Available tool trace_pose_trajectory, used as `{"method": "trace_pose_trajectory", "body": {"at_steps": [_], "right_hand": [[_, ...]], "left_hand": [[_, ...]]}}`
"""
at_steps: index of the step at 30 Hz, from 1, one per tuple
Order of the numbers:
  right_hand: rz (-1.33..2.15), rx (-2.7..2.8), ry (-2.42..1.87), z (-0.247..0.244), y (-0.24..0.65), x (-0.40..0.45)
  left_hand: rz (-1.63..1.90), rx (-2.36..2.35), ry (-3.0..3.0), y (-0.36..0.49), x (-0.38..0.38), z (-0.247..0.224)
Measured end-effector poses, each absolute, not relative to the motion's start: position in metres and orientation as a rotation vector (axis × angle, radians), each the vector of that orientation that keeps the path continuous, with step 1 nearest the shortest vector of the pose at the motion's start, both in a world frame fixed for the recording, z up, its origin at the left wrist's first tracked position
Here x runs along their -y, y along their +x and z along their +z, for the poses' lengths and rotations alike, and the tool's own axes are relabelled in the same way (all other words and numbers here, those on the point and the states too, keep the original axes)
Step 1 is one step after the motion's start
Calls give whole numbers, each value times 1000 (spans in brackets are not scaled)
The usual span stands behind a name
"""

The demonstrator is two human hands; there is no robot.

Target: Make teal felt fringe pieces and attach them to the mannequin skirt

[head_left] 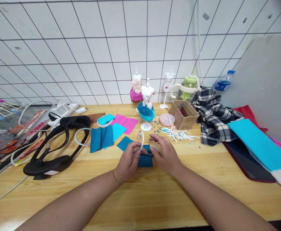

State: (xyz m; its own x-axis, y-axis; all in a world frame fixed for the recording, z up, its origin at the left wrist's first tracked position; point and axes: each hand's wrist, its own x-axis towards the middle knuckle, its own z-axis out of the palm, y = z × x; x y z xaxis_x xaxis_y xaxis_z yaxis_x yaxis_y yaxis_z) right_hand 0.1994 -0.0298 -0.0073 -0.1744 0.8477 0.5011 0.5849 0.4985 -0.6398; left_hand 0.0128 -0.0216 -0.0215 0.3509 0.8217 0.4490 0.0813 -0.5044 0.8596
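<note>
My left hand (130, 160) is closed around the lower edge of a thin white ring (142, 141) that looks like a roll of tape, standing upright. Under its fingertips lies a folded piece of teal crepe-like paper (145, 161). My right hand (165, 152) has its fingers apart, and its thumb is at the paper's right edge, by a small dark strip I cannot make out. Another teal piece (124, 143) lies just left of my left hand. Behind the hands stands a small white mannequin (147, 93) wearing a teal ruffled skirt (146, 111).
Teal, blue and pink sheets (126, 123) and more white rings (76, 138) lie left, near a black headset strap (65, 144). Right are paper scraps (177, 133), a pink dish (167, 124), a cardboard box (185, 120), a green-lidded cup (188, 88) and plaid cloth (211, 128).
</note>
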Motion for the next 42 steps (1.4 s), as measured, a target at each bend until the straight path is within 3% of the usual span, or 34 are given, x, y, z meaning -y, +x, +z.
{"method": "trace_pose_trajectory", "body": {"at_steps": [15, 24, 42], "right_hand": [[530, 1849, -1127, -9, 190, 35], [583, 1782, -1146, -9, 194, 34], [621, 1794, -1099, -5, 197, 36]], "left_hand": [[1098, -1023, 2277, -2, 3, -7], [835, -719, 2413, -2, 4, -3], [931, -713, 2501, -3, 0, -5]]}}
